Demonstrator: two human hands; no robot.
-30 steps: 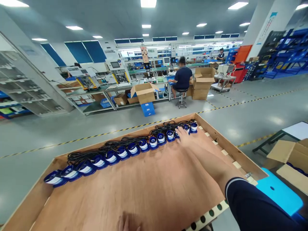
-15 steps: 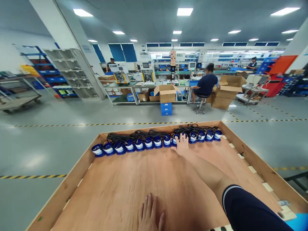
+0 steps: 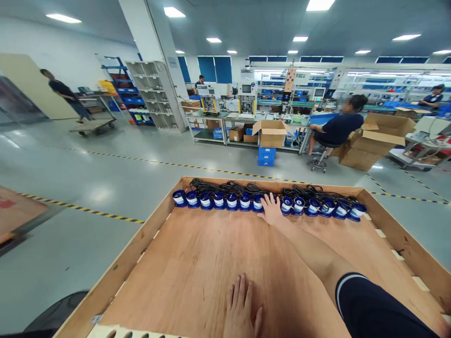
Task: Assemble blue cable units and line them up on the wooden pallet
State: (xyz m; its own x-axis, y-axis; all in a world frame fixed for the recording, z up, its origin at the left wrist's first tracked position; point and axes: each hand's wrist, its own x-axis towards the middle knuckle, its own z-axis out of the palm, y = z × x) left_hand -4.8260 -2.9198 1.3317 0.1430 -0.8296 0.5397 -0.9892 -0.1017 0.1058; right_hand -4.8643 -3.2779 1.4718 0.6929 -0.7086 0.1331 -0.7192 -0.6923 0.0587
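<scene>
A row of blue round-bodied parts with white bands stands along the far wall of a shallow wooden crate. Black cables lie bunched behind them. With fingers spread, my right hand reaches over the middle of the row. It covers most of one part, and its fingertips are at the parts; firm contact cannot be made out. Nearer to me, my left hand rests flat on the bare plywood floor of the crate, fingers extended and nothing in it.
Low wooden walls enclose the crate floor. A pale strip with holes lies at the near left corner. Beyond are an open carton on blue bins, workbenches with machines, a seated person and a standing person.
The view has turned left, bringing in another person at the far left. My right hand has shifted leftward along the row of blue parts. My left hand still lies flat.
</scene>
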